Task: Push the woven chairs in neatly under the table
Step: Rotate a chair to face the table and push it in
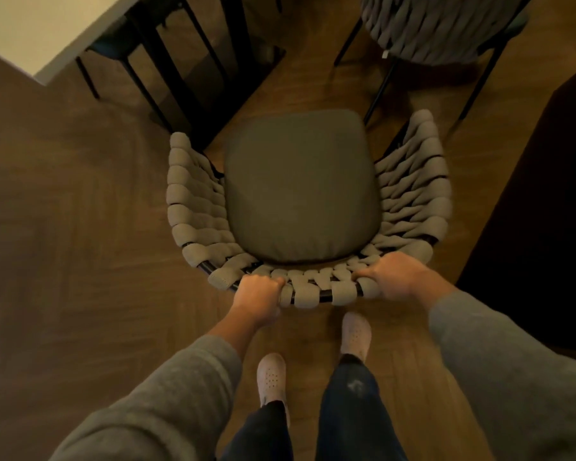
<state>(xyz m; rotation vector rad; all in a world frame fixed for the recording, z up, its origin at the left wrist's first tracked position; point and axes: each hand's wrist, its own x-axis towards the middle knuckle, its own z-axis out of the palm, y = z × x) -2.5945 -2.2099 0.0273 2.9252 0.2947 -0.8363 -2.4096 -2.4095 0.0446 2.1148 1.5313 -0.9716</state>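
Observation:
A woven chair with a grey seat cushion stands right in front of me on the wooden floor, its curved back nearest me. My left hand grips the top rail of the back on the left. My right hand grips the same rail on the right. The table's pale top shows at the upper left, with its black legs beyond the chair's front left. The seat is outside the table's edge.
A second woven chair stands at the upper right, close to the first chair's front. A dark piece of furniture runs along the right side. My two feet in pale shoes stand just behind the chair.

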